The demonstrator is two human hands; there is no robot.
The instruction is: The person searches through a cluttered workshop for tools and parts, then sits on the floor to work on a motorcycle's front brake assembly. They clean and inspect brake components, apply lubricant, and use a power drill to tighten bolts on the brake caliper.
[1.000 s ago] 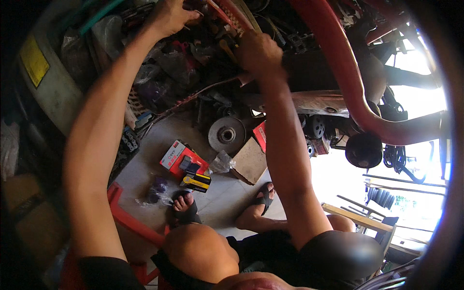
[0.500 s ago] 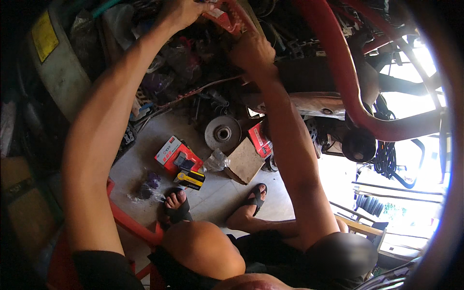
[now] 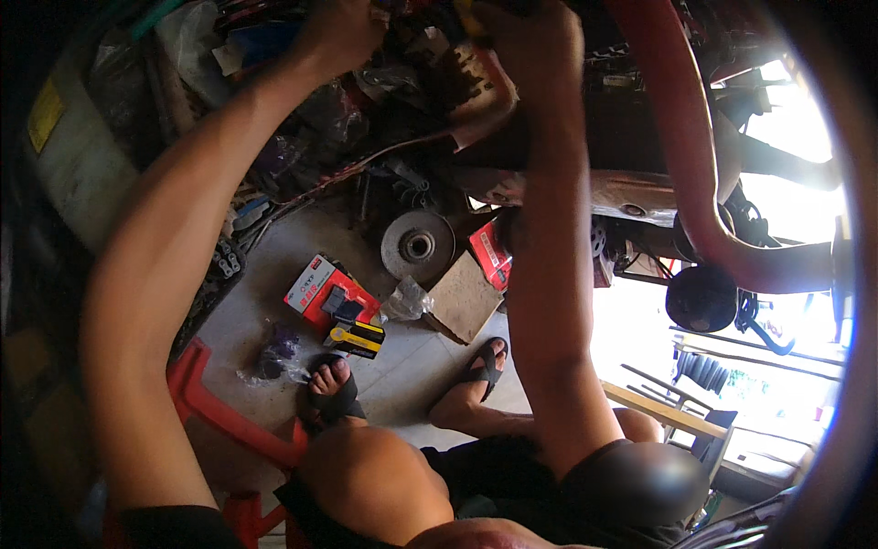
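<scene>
My left hand (image 3: 340, 35) is raised at the top edge over a dark heap of parts and plastic bags. Its fingers are curled closed, and whatever they hold is hidden. Off to its right, my right hand (image 3: 541, 37) reaches in at the same edge, its fingers dark and partly cut off. A small yellow thing (image 3: 468, 18) shows beside those fingers; whether they grip it is unclear. Between and below the hands lies a worn reddish piece with a toothed edge (image 3: 480, 96). A clear plastic bag (image 3: 380, 82) rests under the left hand.
On the tiled floor lie a red and white box (image 3: 311, 291), a black and yellow box (image 3: 358, 339), a round metal disc (image 3: 417, 240), a cardboard box (image 3: 465, 300) and crumpled plastic (image 3: 407, 300). A thick red tube (image 3: 677, 137) curves down at right. A red stool (image 3: 240, 423) stands lower left.
The red and white packet that was between my hands no longer shows. My hands have moved apart, the right one up and rightward, and the view has shifted slightly.
</scene>
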